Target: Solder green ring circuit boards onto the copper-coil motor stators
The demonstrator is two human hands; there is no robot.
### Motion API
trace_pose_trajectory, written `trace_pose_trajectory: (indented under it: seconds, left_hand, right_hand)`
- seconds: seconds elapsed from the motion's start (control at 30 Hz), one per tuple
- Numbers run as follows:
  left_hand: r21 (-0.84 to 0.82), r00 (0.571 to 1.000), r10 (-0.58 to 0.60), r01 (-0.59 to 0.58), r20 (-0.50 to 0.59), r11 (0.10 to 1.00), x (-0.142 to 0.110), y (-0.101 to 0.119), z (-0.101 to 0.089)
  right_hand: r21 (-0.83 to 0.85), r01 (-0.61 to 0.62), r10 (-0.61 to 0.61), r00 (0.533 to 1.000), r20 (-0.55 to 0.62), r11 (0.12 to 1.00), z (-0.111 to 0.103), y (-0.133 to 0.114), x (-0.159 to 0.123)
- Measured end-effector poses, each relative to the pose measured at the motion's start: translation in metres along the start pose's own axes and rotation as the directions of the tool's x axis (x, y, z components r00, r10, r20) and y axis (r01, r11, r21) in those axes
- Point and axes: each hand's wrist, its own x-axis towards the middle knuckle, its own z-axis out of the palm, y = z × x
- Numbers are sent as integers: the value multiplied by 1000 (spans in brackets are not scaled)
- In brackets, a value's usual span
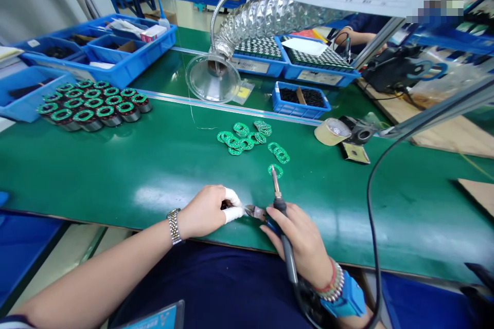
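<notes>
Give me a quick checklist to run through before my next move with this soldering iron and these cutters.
Wrist strap: blue anti-static strap on the right hand: ok.
Finger cover: white finger cots on the left hand: ok.
Iron tip: soldering iron against or just above a green ring board: cannot tell.
Cutter jaws: what the blue-handled side cutters are closing on: cannot tell.
Fumes: metal-ducted extractor hood stands far across the bench: probably not ok.

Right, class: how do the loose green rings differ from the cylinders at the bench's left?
The green rings are flat and thin, the cylinders tall with metal bodies. The rings lie scattered and overlapping; the cylinders stand in close rows. Both show green ring shapes.
</notes>
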Motion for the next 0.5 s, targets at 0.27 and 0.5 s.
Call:
trace_pose_trajectory:
  seconds: [0.27, 0.5]
  left_hand:
    - [1, 1000, -15, 15, -2, 1000, 0, -1, 1]
    - [14, 1000, -24, 24, 7, 1000, -1, -1, -1]
  right_hand:
    - [3, 6, -6, 999, 37, 1000, 2, -1, 4]
    - [11, 14, -14, 999, 28, 1000, 4, -2, 4]
